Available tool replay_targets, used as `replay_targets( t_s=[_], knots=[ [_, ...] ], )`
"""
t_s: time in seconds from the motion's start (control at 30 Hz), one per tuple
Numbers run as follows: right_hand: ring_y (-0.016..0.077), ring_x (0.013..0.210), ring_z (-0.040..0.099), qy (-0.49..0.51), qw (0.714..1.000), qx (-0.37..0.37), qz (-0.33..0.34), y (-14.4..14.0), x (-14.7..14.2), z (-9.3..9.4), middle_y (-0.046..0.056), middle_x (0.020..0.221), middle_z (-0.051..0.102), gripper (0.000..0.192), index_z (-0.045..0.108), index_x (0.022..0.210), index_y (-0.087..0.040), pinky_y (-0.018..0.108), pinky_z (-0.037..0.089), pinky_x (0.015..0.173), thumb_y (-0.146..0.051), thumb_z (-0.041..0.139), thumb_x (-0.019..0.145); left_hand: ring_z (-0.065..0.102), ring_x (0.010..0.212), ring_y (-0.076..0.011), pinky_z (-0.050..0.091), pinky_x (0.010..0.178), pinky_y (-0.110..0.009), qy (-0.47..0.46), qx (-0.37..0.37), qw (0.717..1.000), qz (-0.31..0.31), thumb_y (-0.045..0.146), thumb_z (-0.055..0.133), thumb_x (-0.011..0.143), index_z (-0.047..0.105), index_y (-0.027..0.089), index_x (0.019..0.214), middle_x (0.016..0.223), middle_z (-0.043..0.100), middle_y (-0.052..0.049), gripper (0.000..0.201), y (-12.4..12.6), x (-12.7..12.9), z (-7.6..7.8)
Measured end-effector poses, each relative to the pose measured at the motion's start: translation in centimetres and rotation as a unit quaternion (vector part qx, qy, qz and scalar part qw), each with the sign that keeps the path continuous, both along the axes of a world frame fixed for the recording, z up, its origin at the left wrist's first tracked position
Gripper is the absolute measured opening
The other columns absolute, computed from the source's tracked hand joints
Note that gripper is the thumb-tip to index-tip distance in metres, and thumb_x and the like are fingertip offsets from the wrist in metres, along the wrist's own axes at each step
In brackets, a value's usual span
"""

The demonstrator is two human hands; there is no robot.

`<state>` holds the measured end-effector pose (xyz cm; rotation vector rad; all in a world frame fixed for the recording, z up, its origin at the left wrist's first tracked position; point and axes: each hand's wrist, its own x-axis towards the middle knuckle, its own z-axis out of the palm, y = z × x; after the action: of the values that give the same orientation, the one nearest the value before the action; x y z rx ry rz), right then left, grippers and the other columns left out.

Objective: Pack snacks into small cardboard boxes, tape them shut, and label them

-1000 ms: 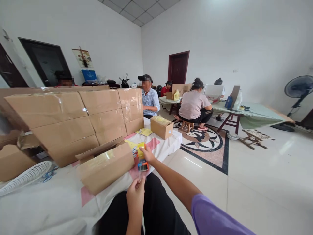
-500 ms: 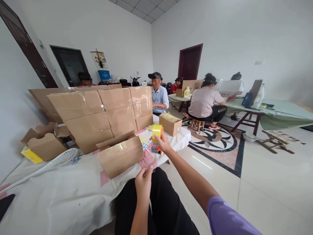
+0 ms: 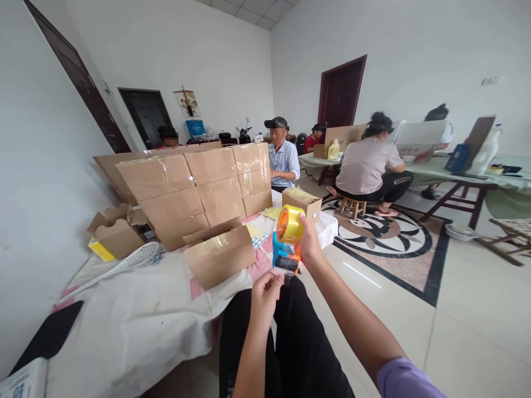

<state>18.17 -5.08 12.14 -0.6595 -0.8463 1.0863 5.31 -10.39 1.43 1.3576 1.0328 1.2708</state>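
My right hand point(image 3: 309, 240) holds up a tape dispenser point(image 3: 287, 240) with a yellow roll on an orange and blue frame, in front of me above my lap. Just below it, my left hand point(image 3: 265, 292) pinches the loose clear end of the tape at the dispenser's mouth. A small cardboard box point(image 3: 219, 254) with one flap raised lies on the white-covered table point(image 3: 136, 320) to the left of both hands. Behind it stands a stacked wall of taped cardboard boxes point(image 3: 194, 185).
A white plastic racket point(image 3: 124, 264) and open small boxes point(image 3: 116, 235) lie at the left. Another small box point(image 3: 302, 202) sits at the table's far end. Several people sit at tables beyond, one on a low stool point(image 3: 352, 205). Tiled floor spreads to the right.
My right hand has lifted the tape dispenser off the table and brought it toward me. My left hand rose to meet it at the tape end. The view swung left.
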Motion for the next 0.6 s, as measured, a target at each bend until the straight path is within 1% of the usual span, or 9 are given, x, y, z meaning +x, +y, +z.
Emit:
replay_targets(
  t_s=[0.1, 0.17, 0.27, 0.33, 0.37, 0.4, 0.47, 0.53, 0.6],
  knots=[
    [0.0244, 0.062, 0.069, -0.030, 0.999, 0.001, -0.023, -0.3, 0.7, 0.3, 0.006, 0.069, 0.069, 0.043, 0.061, 0.091, -0.018, 0.038, 0.057, 0.059, -0.061, 0.054, 0.088, 0.038, 0.047, -0.0109, 0.031, 0.053, -0.026, 0.003, 0.008, 1.000, -0.008, 0.060, 0.067, 0.081, 0.055, 0.020, 0.059, 0.044, 0.042, 0.005, 0.048, -0.6, -0.1, 0.6],
    [0.0237, 0.065, 0.068, -0.119, 0.986, 0.041, -0.109, 0.1, 1.7, -0.3, 0.006, 0.073, 0.070, 0.041, 0.061, 0.094, -0.020, 0.039, 0.057, 0.063, -0.060, 0.051, 0.090, 0.037, 0.046, -0.0105, 0.030, 0.053, -0.026, 0.003, 0.007, 1.000, 0.002, 0.058, 0.065, 0.083, 0.055, 0.020, 0.058, 0.043, 0.040, 0.006, 0.047, -1.0, -0.4, 0.6],
    [0.0261, 0.069, 0.065, -0.338, 0.886, 0.163, -0.273, 1.1, 3.6, -1.7, 0.007, 0.072, 0.067, 0.042, 0.060, 0.083, -0.023, 0.044, 0.054, 0.071, -0.063, 0.053, 0.087, 0.032, 0.046, -0.0098, 0.025, 0.052, -0.026, 0.002, 0.004, 1.000, 0.020, 0.056, 0.064, 0.084, 0.051, 0.020, 0.057, 0.044, 0.035, 0.007, 0.047, -1.3, -1.2, 0.2],
    [0.0276, 0.067, 0.063, -0.436, 0.815, 0.220, -0.311, 1.5, 4.5, -2.4, 0.008, 0.068, 0.065, 0.043, 0.058, 0.074, -0.023, 0.047, 0.053, 0.072, -0.065, 0.053, 0.083, 0.030, 0.046, -0.0098, 0.023, 0.051, -0.026, 0.003, 0.008, 1.000, 0.028, 0.055, 0.065, 0.083, 0.049, 0.020, 0.056, 0.044, 0.032, 0.007, 0.047, -1.3, -1.6, -0.1],
    [0.0279, 0.067, 0.063, -0.451, 0.805, 0.231, -0.309, 1.5, 4.7, -2.6, 0.008, 0.068, 0.065, 0.043, 0.059, 0.073, -0.023, 0.048, 0.052, 0.071, -0.065, 0.053, 0.083, 0.029, 0.046, -0.0098, 0.022, 0.051, -0.026, 0.004, 0.010, 0.999, 0.030, 0.055, 0.065, 0.083, 0.049, 0.020, 0.055, 0.044, 0.032, 0.007, 0.048, -1.3, -1.7, -0.2],
    [0.0281, 0.069, 0.064, -0.441, 0.813, 0.228, -0.304, 1.4, 4.7, -2.7, 0.009, 0.070, 0.066, 0.043, 0.060, 0.074, -0.023, 0.048, 0.053, 0.072, -0.064, 0.052, 0.084, 0.029, 0.046, -0.0099, 0.023, 0.051, -0.026, 0.004, 0.013, 1.000, 0.029, 0.055, 0.064, 0.084, 0.049, 0.020, 0.055, 0.045, 0.032, 0.007, 0.048, -1.3, -1.7, -0.3],
    [0.0280, 0.073, 0.067, -0.357, 0.874, 0.189, -0.269, 0.6, 3.7, -2.4, 0.009, 0.076, 0.069, 0.044, 0.064, 0.082, -0.022, 0.045, 0.054, 0.071, -0.064, 0.051, 0.087, 0.031, 0.047, -0.0101, 0.025, 0.052, -0.026, 0.000, 0.019, 1.000, 0.017, 0.056, 0.063, 0.085, 0.049, 0.020, 0.056, 0.046, 0.033, 0.006, 0.048, -1.1, -1.6, -0.3],
    [0.0269, 0.074, 0.069, -0.228, 0.950, 0.112, -0.180, -0.4, 2.1, -1.7, 0.008, 0.077, 0.071, 0.045, 0.064, 0.090, -0.021, 0.041, 0.056, 0.069, -0.064, 0.052, 0.088, 0.033, 0.048, -0.0103, 0.026, 0.052, -0.026, -0.004, 0.024, 1.000, 0.000, 0.059, 0.062, 0.085, 0.052, 0.020, 0.059, 0.047, 0.034, 0.006, 0.048, -1.0, -1.3, -0.2],
    [0.0248, 0.067, 0.069, -0.105, 0.991, 0.029, -0.080, -1.2, 0.5, -1.0, 0.006, 0.071, 0.070, 0.046, 0.064, 0.093, -0.020, 0.038, 0.056, 0.063, -0.064, 0.054, 0.088, 0.034, 0.049, -0.0107, 0.026, 0.052, -0.026, -0.005, 0.028, 1.000, -0.012, 0.061, 0.061, 0.084, 0.054, 0.020, 0.062, 0.050, 0.037, 0.006, 0.048, -1.0, -1.3, 0.0]
  ],
)
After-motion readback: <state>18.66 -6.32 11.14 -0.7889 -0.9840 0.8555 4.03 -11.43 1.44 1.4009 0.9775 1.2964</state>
